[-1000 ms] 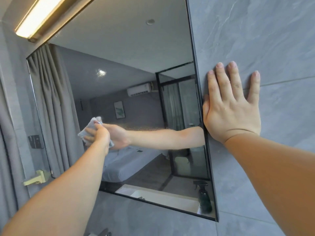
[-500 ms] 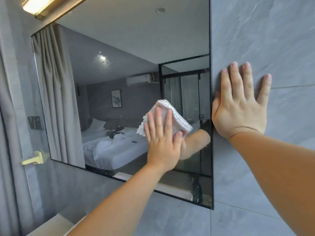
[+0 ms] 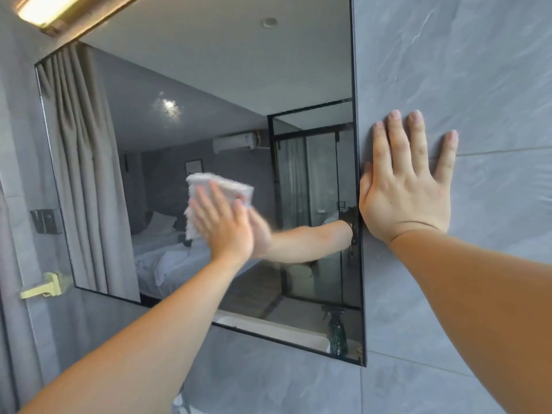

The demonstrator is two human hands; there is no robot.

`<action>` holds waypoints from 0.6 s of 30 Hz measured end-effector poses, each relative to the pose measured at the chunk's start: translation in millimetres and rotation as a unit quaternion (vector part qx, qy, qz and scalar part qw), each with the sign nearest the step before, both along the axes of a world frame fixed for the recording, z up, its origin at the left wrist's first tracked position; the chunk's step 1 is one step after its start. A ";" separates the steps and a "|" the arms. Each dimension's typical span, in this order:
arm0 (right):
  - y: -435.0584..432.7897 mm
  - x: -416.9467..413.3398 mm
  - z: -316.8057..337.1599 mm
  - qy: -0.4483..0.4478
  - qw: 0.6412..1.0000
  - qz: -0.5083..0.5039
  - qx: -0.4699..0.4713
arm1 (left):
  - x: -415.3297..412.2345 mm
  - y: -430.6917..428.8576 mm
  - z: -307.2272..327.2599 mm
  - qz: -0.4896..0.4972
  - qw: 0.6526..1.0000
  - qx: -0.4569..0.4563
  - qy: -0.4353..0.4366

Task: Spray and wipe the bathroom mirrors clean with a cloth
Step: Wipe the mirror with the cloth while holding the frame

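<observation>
the left hand [image 3: 222, 227] presses a folded white cloth [image 3: 219, 188] flat against the mirror [image 3: 209, 100], fingers straight and laid over the cloth, near the middle of the glass; the hand is blurred. the right hand [image 3: 407, 186] lies spread, palm flat on the grey tiled wall [image 3: 463, 55] just beside the mirror's right edge, holding nothing. a lit lamp [image 3: 47, 7] sits above the mirror, and a spray bottle [image 3: 337, 333] shows reflected in its lower right corner.

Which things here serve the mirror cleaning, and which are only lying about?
For the job: cloth, mirror, left hand pressing the cloth, spray bottle seen in reflection.
Not for it: lamp, wall plate, yellow handle, right hand flat on tiles.
</observation>
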State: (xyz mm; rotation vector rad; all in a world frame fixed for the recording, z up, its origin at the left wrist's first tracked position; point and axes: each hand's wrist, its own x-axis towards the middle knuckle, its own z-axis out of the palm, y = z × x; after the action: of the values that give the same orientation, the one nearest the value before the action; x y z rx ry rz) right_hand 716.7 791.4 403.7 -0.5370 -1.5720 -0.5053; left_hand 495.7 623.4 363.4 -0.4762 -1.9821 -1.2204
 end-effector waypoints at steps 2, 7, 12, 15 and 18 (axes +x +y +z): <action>-1.7 1.3 -0.7 -0.008 1.000 0.001 -0.006 | 45.3 19.9 1.0 -0.033 0.978 -0.119 0.166; 1.1 4.2 -1.4 -0.025 1.000 -0.013 -0.013 | 105.2 49.8 25.7 -0.069 0.879 -0.283 0.376; -0.4 2.5 -0.7 -0.027 0.999 -0.018 -0.007 | 100.4 49.5 25.8 -0.057 0.877 -0.303 0.368; -0.8 3.5 0.0 -0.030 0.999 -0.018 -0.013 | 103.1 48.0 29.0 -0.057 0.875 -0.332 0.347; -4.2 7.9 1.8 -0.038 0.999 -0.004 -0.021 | 108.7 43.4 33.1 -0.068 0.877 -0.359 0.312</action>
State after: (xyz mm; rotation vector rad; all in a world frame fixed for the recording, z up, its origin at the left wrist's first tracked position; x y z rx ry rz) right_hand 724.6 787.3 405.4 -0.5616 -1.6570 -0.5050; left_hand 604.3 666.8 396.5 -1.2222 -1.7651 -0.2631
